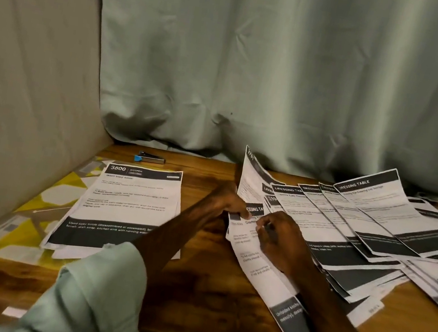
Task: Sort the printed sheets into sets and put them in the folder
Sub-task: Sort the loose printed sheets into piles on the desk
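Note:
Printed sheets with black header and footer bands cover the wooden table (204, 289). A neat stack headed "3800 KITCHEN" (129, 205) lies at the left on a yellow-and-white patterned folder (37, 210). Several "DRESSING TABLE" sheets (363, 220) are fanned out at the right. My left hand (227, 201) pinches the upper corner of one sheet (261, 267) in the middle, lifting the sheets behind it. My right hand (281, 238) rests curled on that same sheet, fingers gripping its top edge.
A small stapler with a blue end (150, 158) lies at the back left by the grey-green curtain (286, 75). A beige wall (23, 73) closes the left side. A slip of paper (13, 311) sits at the table's front edge.

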Motion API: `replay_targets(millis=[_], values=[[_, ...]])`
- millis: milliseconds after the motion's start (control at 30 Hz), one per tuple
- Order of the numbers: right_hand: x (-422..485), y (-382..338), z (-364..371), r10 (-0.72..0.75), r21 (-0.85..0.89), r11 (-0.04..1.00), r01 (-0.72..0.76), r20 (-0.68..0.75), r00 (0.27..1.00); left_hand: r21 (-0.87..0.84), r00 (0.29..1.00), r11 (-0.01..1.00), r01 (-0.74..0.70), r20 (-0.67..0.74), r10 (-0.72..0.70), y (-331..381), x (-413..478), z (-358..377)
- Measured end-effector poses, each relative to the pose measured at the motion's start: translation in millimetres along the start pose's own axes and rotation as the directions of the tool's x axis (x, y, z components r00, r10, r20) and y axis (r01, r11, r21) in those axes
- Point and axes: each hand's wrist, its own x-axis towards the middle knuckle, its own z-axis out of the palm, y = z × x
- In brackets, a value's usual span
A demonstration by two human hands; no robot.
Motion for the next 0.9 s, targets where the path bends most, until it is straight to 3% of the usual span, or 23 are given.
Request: replay_targets(millis=[267, 400, 600, 733, 900], values=[[-2, 13, -7, -0.01, 0.078, 0.997, 0.019, -0.115, 0.993, 0.028, 0.975, 0.99, -0.14, -0.17, 0.143, -16, 0, -9], [-2, 20, -11, 0.032, 0.071, 0.997, -0.028, -0.061, 0.998, 0.222, 0.916, 0.958, -0.184, -0.314, 0.249, -14, -5, -39], [0, 7, -13, 0.18, 0.03, 0.983, -0.182, 0.059, 0.982, 0.128, 0.8, 0.905, -0.406, -0.429, 0.419, 10, -43, -107], [-6, -11, -26, 0.273, 0.301, 0.912, -0.277, 0.057, 0.96, -0.009, 0.763, 0.894, -0.448, -0.526, 0.377, 9, -65, -158], [-1, -42, -56, 0.245, 0.74, 0.627, -0.245, 0.111, 0.963, -0.168, 0.783, 0.868, -0.467, -0.535, 0.318, -5, -84, -200]])
